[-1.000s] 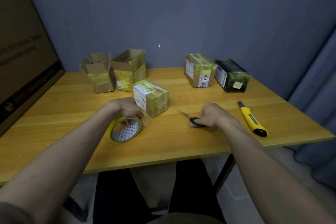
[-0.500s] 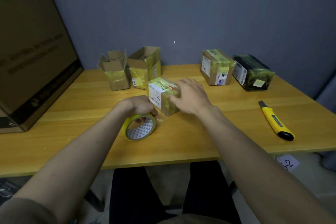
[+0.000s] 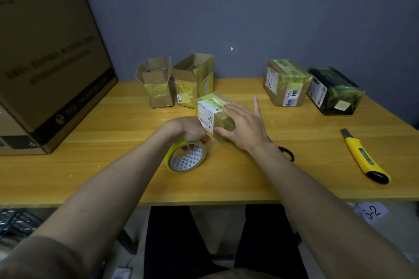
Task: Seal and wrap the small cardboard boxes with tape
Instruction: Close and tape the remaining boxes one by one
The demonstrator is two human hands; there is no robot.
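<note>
Head view, frame centre: left hand [image 3: 190, 130] is gripping a yellow tape roll [image 3: 186, 157] on the wooden tabletop [image 3: 90, 165]; right hand [image 3: 243, 125], fingers extended, is pressing a small tape-wrapped cardboard box [image 3: 212, 113].

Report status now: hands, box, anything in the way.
Left hand grips the tape roll on the table. Right hand presses flat on the small box. Scissors behind right wrist; nothing blocking.

My yellow wooden bench [image 3: 113, 176] carries a big carton [image 3: 45, 63] at far left, two open boxes [image 3: 158, 84] at the back, a taped box [image 3: 285, 84] beside a dark parcel [image 3: 335, 90], scissors [image 3: 288, 154], and a yellow cutter [image 3: 362, 156] at right.
</note>
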